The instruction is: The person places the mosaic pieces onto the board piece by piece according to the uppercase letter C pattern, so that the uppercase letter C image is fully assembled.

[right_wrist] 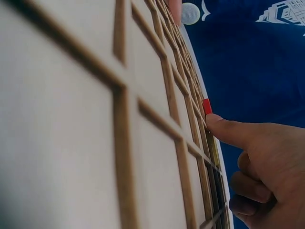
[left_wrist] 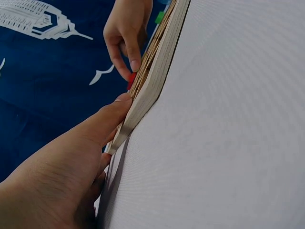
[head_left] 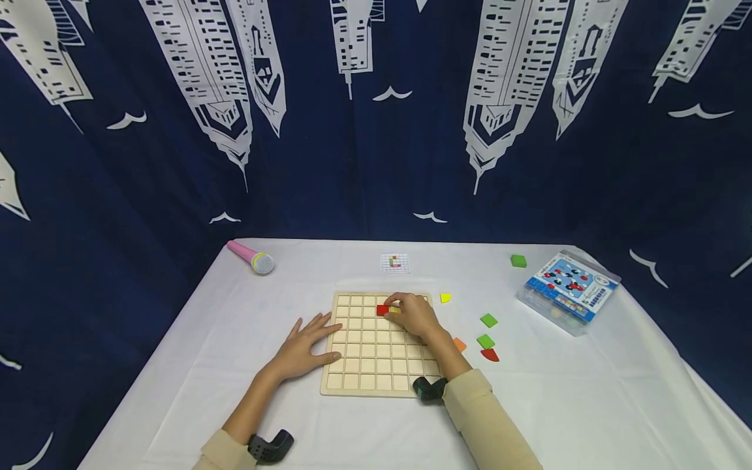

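Although the lower edge of the head view cuts off both tan sleeves [head_left: 496, 421], the hands show clearly. A black wrist device [head_left: 429, 390] covers part of the near right corner of a gridded wooden board [head_left: 376, 382]. The left hand [head_left: 299, 352], fingers spread, rests at the board's left edge. An orange piece [head_left: 460, 344] is partly hidden behind the right forearm; near it on the white-clothed counter [head_left: 587, 391] lie a red quarter piece [head_left: 489, 355] and a green piece [head_left: 485, 341]. The right hand [head_left: 415, 315] pinches a red block [head_left: 382, 310] at the board's far rows (whether it sits fully in a square, I cannot tell), and half covers a yellow block [head_left: 395, 309] beside it. Farther back are a clear plastic box [head_left: 570, 294], its small print unreadable, a little patterned card [head_left: 395, 263] and a pink microphone [head_left: 249, 256]. Behind, the blue curtain's [head_left: 364, 150] white towers run out of view at the top.
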Available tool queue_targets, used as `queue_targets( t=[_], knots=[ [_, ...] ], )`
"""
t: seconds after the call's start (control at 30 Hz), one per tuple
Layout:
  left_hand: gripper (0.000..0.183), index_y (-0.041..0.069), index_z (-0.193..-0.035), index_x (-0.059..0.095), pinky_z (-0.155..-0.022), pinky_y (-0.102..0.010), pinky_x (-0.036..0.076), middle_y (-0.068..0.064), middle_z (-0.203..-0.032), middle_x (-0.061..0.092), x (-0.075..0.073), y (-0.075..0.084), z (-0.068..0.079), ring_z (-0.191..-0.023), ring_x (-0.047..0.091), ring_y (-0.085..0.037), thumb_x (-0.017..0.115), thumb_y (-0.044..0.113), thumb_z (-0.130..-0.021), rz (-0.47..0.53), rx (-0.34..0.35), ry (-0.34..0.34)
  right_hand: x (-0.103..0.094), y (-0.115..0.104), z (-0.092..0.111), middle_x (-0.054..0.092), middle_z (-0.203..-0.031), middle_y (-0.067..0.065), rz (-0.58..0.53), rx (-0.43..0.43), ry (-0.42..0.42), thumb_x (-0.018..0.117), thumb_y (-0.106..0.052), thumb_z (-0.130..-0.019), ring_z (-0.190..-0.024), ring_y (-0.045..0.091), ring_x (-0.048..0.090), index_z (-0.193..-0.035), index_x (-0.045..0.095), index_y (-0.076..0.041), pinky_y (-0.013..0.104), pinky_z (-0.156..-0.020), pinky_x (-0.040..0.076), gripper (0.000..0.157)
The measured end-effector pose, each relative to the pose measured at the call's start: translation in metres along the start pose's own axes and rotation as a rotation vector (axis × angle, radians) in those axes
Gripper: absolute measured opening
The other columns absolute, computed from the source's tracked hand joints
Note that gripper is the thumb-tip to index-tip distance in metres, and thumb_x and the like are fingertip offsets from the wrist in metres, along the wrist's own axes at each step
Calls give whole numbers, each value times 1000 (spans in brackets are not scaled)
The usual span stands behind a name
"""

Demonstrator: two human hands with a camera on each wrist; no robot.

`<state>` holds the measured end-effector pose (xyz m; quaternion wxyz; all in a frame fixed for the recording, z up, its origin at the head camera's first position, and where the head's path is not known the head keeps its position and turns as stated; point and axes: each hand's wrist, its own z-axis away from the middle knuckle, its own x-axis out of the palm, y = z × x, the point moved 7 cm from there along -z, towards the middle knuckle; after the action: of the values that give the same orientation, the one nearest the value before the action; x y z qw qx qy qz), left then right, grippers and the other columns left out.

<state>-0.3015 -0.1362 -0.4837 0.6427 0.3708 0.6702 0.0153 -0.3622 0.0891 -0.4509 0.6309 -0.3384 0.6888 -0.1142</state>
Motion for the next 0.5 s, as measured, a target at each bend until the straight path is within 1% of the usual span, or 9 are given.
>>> queue_targets(
  t=[0.07,0.17,0.27,0.33,0.4,0.5],
  knots=[
    [66,24,-136,47,-110,-52,-1,-5,-149,27,0,0,0,-138,18,-25,60,57,-81,-2,1,2,0,0,1,36,-50,-5,-6,-6,-5,74,-24,-79,-44,9,28,-102,68,-14,22,-40,23,25],
    [66,24,-136,48,-110,-52,0,-5,-149,27,0,0,0,-138,18,-26,60,56,-81,-4,2,7,-3,1,3,34,-49,-5,-28,-6,-10,73,-26,-80,-43,9,25,-108,67,-13,22,-39,21,31],
    [66,24,-137,47,-110,-52,-1,-4,-149,27,0,0,0,-138,17,-25,60,57,-81,-8,0,3,-14,9,5,34,-48,-4,-34,16,39,73,-27,-80,-41,9,24,-113,65,-12,21,-38,21,37],
    [66,24,-136,47,-110,-52,-1,-5,-149,27,0,0,0,-138,17,-25,59,57,-81,-8,2,3,-27,19,8,36,-47,-2,-21,54,99,72,-26,-81,-41,9,25,-114,65,-10,22,-37,22,38],
    [66,24,-136,47,-110,-52,-1,-5,-149,27,0,0,0,-138,18,-25,59,58,-81,-9,4,3,-41,33,11,40,-51,-1,13,112,162,72,-26,-81,-42,10,30,-113,65,-9,22,-37,25,37],
    [66,22,-136,48,-110,-54,1,-6,-149,29,-2,1,0,-138,19,-26,60,56,-81,-9,15,13,-59,53,18,47,-56,3,66,204,217,72,-26,-81,-47,13,37,-113,65,-7,25,-39,30,38]
  ],
)
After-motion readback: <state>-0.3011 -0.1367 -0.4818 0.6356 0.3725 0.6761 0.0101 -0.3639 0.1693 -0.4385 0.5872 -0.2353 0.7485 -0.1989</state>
